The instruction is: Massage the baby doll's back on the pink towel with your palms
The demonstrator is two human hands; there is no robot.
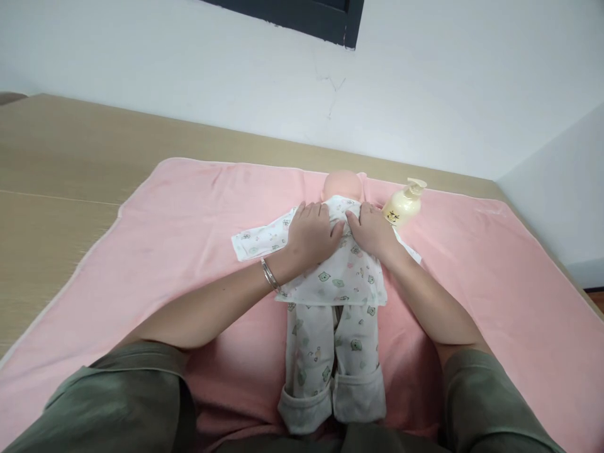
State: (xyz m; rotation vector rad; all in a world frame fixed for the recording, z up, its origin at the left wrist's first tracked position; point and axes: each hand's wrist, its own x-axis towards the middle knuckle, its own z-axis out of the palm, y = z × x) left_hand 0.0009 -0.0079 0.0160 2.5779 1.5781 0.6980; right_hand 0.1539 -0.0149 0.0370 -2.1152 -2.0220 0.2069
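Note:
A baby doll (343,186) lies on its back on a pink blanket (189,214), head toward the wall, dressed in a white printed shirt (337,277) and matching trousers (330,358). My left hand (309,236) lies flat on the left of the doll's chest, fingers stretched toward the collar. My right hand (372,229) rests on the right of the chest, fingers together on the cloth near the neck. The two hands nearly touch at the thumbs. A silver bangle (270,275) circles my left wrist.
A cream pump bottle (404,202) lies tilted on the blanket just right of the doll's head, close to my right hand. The blanket covers a wooden surface (56,163) that ends at a white wall. My green sleeves fill the bottom corners.

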